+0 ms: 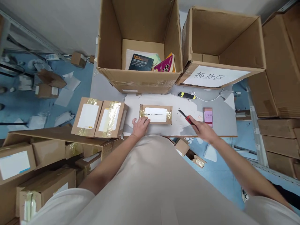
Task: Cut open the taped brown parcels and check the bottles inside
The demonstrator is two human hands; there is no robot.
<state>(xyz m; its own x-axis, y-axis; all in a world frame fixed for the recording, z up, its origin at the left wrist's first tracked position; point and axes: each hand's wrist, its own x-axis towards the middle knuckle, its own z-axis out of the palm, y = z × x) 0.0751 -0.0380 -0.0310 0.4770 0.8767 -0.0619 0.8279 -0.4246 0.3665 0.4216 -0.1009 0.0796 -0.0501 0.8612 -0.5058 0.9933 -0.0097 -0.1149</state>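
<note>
A small cardboard box (168, 120) lies on the table in front of me, with gold tape at both ends and a white label across its top. A dark slit runs along the label. My left hand (140, 126) rests on the box's near left corner, thumb out to the side and fingers spread over the edge. To the right of the box, my right hand (202, 127) grips a red and black box cutter (188, 118), its dark blade pointing toward the box but apart from it. A phone (208, 117) with a pink screen lies just beyond this hand.
Two taped boxes (87, 116) stand at the table's left. Behind, a large open carton (140, 82) holds books (141, 62), beside another open carton (220, 59) with a handwritten sign. A black and yellow cutter (187, 95) and a white cable (206, 100) lie before them.
</note>
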